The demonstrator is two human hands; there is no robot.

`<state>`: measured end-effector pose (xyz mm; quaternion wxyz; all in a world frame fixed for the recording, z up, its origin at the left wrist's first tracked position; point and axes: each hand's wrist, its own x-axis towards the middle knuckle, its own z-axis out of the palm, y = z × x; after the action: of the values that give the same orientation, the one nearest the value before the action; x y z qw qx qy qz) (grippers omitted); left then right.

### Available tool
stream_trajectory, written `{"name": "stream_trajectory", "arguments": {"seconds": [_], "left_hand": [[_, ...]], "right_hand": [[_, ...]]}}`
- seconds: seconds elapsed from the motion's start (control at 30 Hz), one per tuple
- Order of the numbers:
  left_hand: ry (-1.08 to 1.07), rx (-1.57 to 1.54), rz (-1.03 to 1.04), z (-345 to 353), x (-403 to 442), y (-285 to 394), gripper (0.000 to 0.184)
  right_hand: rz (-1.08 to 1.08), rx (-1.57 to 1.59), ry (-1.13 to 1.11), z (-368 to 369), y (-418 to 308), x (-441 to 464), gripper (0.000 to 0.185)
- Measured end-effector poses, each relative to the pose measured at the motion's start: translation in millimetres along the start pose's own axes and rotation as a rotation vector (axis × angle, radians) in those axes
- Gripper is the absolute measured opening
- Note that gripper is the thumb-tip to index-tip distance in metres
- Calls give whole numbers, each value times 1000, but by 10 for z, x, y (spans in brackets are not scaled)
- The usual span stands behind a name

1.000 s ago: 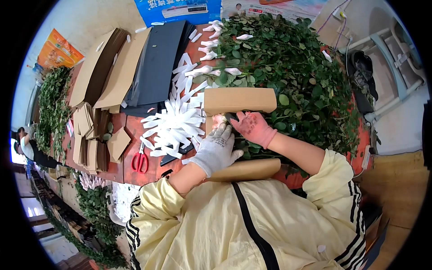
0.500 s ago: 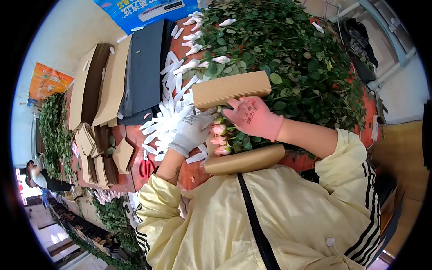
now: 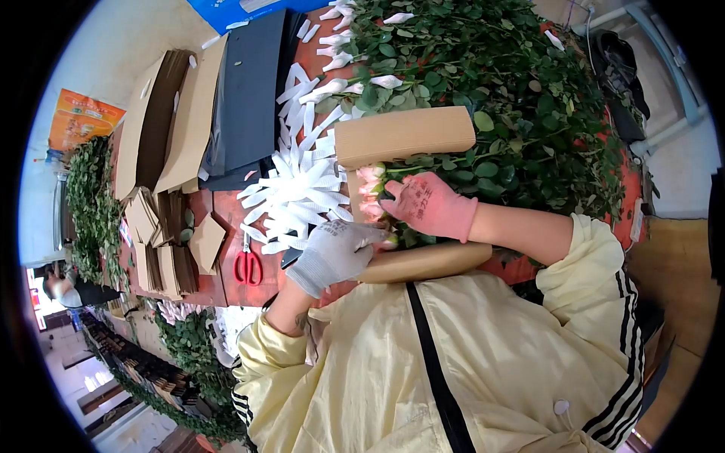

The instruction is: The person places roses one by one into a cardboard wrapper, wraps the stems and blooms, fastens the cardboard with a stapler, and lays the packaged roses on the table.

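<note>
Several pink roses (image 3: 369,189) lie in a row with their heads to the left, inside a piece of brown corrugated cardboard (image 3: 404,137) whose sides fold up above and below them. My left hand (image 3: 336,253), in a grey glove, has its fingers closed at the lowest rose (image 3: 389,242), beside the cardboard's near fold (image 3: 430,263). In a pink glove, my right hand (image 3: 432,205) is curled over the stems just behind the heads. Its fingertips meet the roses' green bases; what they pinch is hidden.
White foam sleeves (image 3: 298,189) lie piled to the left, near red-handled scissors (image 3: 248,267). Cardboard sheets (image 3: 155,124) and dark boards (image 3: 253,98) stand behind them. Leafy rose stems (image 3: 513,98) cover the table's far right. A person (image 3: 72,291) is at far left.
My left hand has moved down from the upper roses to the lowest one, uncovering the upper heads. My right hand stays near the stems, slightly lower relative to the cardboard.
</note>
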<state>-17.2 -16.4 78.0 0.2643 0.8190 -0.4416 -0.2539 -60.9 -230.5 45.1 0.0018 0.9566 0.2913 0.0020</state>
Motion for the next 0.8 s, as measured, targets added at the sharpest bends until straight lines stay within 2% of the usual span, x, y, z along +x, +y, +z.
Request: {"name": "stream_trajectory", "arguments": {"seconds": [0.07, 0.13, 0.2, 0.23, 0.27, 0.33, 0.37, 0.4, 0.47, 0.6, 0.67, 0.77, 0.8], "left_hand": [[-1, 8, 36, -10, 49, -109, 27], [120, -178, 98, -26, 174, -244, 29], [64, -208, 56, -51, 220, -255, 30], [87, -187, 124, -17, 244, -331, 29], [108, -167, 190, 11, 257, -393, 29], [91, -206, 156, 42, 253, -445, 29], [72, -242, 125, 45, 250, -451, 30], [71, -245, 119, 45, 251, -466, 30], [-23, -411, 12, 31, 272, -496, 42], [13, -289, 133, 71, 230, -550, 32], [23, -58, 309, 70, 198, -568, 32], [-9, 34, 248, 44, 153, -471, 34], [2, 29, 234, 29, 138, -443, 34]], "right_hand": [[22, 34, -44, -34, -2, 47, 18], [51, 74, -84, -22, 23, 56, 17], [117, 168, -139, -7, 69, 51, 17], [115, 165, -138, -11, 80, 20, 17], [107, 131, -30, -19, 74, -46, 18], [85, 69, 179, -49, 10, -162, 21], [92, 157, 72, -78, -31, -180, 24], [89, 162, 69, -99, -45, -175, 24], [99, 107, -207, -119, -70, -169, 25], [-9, 20, -89, 133, -111, -162, 19], [-30, 56, -65, 149, -84, -170, 17], [-129, -175, -42, -9, -102, -134, 19], [-45, -15, -200, -199, -133, -156, 21]]}}
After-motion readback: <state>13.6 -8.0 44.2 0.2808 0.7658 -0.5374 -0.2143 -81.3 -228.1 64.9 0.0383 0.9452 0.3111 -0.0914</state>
